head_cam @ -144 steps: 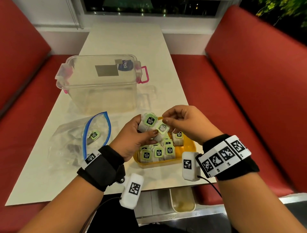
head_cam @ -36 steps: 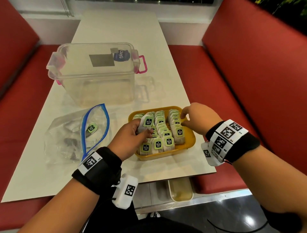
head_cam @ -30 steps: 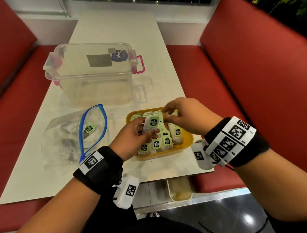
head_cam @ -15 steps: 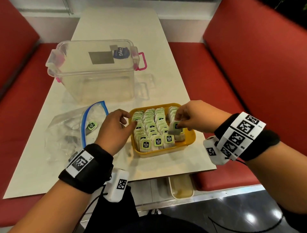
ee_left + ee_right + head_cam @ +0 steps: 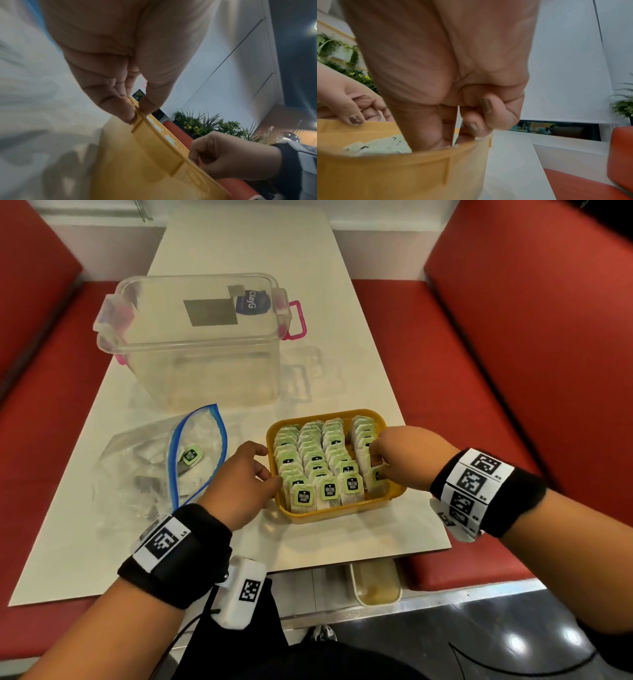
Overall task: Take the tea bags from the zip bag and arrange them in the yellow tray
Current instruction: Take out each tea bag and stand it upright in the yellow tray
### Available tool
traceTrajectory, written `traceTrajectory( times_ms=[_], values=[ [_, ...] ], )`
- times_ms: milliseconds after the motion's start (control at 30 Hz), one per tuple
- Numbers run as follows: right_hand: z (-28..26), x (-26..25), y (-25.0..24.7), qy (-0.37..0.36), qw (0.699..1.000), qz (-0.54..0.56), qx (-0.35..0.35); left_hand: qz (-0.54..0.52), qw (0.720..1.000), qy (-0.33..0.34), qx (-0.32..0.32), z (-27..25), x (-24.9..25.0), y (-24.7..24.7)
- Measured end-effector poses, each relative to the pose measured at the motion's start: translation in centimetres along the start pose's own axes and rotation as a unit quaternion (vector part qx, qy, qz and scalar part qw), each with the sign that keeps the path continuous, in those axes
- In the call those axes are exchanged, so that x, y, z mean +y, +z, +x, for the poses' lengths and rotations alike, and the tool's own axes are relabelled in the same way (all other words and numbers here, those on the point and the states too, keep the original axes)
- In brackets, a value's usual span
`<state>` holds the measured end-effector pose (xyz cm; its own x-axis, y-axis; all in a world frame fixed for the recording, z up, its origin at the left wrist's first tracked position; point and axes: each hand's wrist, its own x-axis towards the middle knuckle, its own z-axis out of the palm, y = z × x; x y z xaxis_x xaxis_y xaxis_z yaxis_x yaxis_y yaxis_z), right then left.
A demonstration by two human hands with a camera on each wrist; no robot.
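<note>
Right hand: fingers curled down inside the right-hand row of the yellow tray, thumb and fingertips closed on a tea bag at the near end of that row; the grip itself is largely hidden by the knuckles and the tray wall, so how firmly the bag is pinched cannot be told. Left hand: thumb and forefinger pinch the left rim of the tray, as the left wrist view shows, steadying it on the bench; it holds no bag. Tea bags in tray: four rows between the two hands, standing on edge with green tags up, the three rows nearer the left hand packed full, the row under the right hand not quite closed up at its near end. Zip bag: just beyond the left hand, lying open on the bench, blue seal gaping, at least one green-tagged bag visible inside; further contents unclear. Clear lidded box: well beyond both hands, not part of the step. Handling note, as judgement: seat the bag upright with tag facing as its neighbours, press it lightly back against the row so it does not topple, keep the left hand's hold until the fingers are lifted straight up, since paper bags and strings snag easily; then return to the zip bag for what remains.
</note>
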<state>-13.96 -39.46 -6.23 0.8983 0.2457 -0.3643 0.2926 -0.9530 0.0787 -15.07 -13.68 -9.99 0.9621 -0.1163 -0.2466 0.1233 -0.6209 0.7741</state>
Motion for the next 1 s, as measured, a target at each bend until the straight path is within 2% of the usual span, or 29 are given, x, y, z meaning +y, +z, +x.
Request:
traceTrajectory(
  times_ms=[133,400,567,667,800,933,1000],
  values=[
    [0.3,-0.1,0.4,0.000,0.999,-0.032,0.001,-0.008,1.000,-0.002,-0.003,0.0,0.1,-0.1],
    [0.1,-0.1,-0.5,0.008,1.000,0.025,0.003,0.011,1.000,0.000,0.002,-0.3,0.1,-0.3],
    [-0.5,-1.6,-3.4,-0.016,0.994,0.084,0.066,0.012,0.999,0.022,0.028,-1.4,0.4,-1.3],
    [-0.1,-4.6,-5.8,-0.060,0.987,0.120,0.093,-0.007,0.995,0.070,0.076,-3.0,0.9,-2.8],
    [1.8,-10.2,-8.4,-0.122,0.976,0.134,0.121,-0.045,0.977,0.118,0.173,-5.6,0.5,-5.4],
    [4.0,-16.3,-9.2,-0.179,0.978,0.058,0.089,-0.049,0.955,0.114,0.271,-7.7,-1.8,-8.3],
    [5.1,-18.5,-9.1,-0.190,0.981,0.022,0.047,-0.029,0.947,0.095,0.304,-8.1,-3.7,-9.5]
  ],
)
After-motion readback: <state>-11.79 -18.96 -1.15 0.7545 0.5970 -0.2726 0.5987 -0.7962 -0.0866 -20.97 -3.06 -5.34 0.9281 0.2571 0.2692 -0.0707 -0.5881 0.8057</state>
